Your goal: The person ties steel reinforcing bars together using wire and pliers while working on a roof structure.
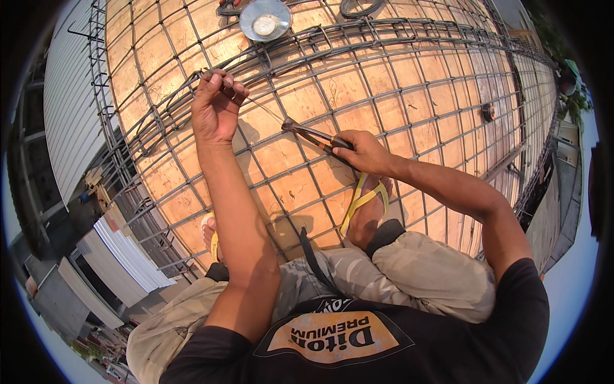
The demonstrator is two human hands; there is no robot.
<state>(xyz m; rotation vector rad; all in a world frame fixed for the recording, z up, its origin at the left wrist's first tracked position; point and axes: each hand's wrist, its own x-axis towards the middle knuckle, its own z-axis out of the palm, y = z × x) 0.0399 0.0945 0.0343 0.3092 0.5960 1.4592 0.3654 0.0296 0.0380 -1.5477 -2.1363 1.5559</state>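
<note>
My right hand (pixel 364 152) is closed round the dark handles of a pair of pincers (pixel 314 135), whose orange-marked grips show. The head of the pincers points left, over the rebar grid (pixel 311 163). From there a thin tie wire (pixel 267 110) runs up and left to my left hand (pixel 219 109). That hand is raised, palm partly showing, its curled fingers pinching the wire beside a bundle of thicker bars (pixel 307 54). The wire's far end is hidden by the fingers, and I cannot tell whether the pincers' jaws bite on it.
Plywood sheeting (pixel 332 211) lies under the bars. A round metal dish (pixel 245 19) with a whitish middle rests at the top, near a wire coil (pixel 362 13). A small dark round object (pixel 487 112) sits at right. My feet, in yellow flip-flops (pixel 355 203), stand among the bars; roofs (pixel 115 262) lie below left.
</note>
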